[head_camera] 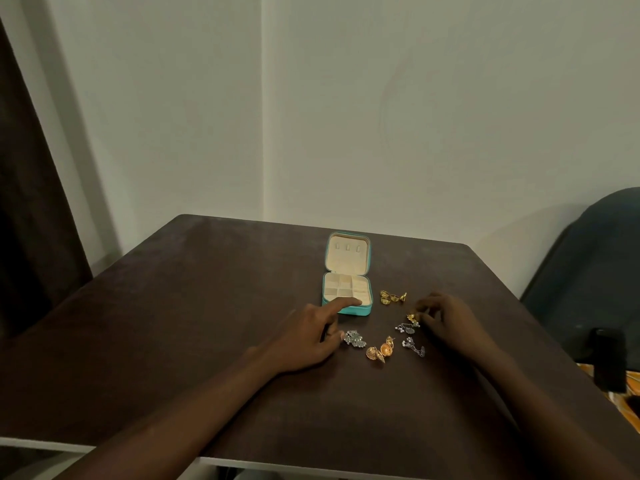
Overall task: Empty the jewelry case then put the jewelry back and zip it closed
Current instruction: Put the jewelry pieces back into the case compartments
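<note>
Your dark brown table (173, 323) sits in a pale-walled corner, the open teal jewelry case (347, 292) on it. Your left hand (308, 337) lies open, forefinger on the case; your right hand (446, 323) pinches a gold earring (412, 318).

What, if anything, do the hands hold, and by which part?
The right hand pinches a small gold earring at its edge, which part cannot be told. The left hand holds nothing.

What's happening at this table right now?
A person sits at a dark brown table with a small teal zip jewelry case lying open, its cream compartments looking empty. The left hand rests its index finger on the case's front edge. The right hand pinches a small gold earring among scattered pieces.
</note>
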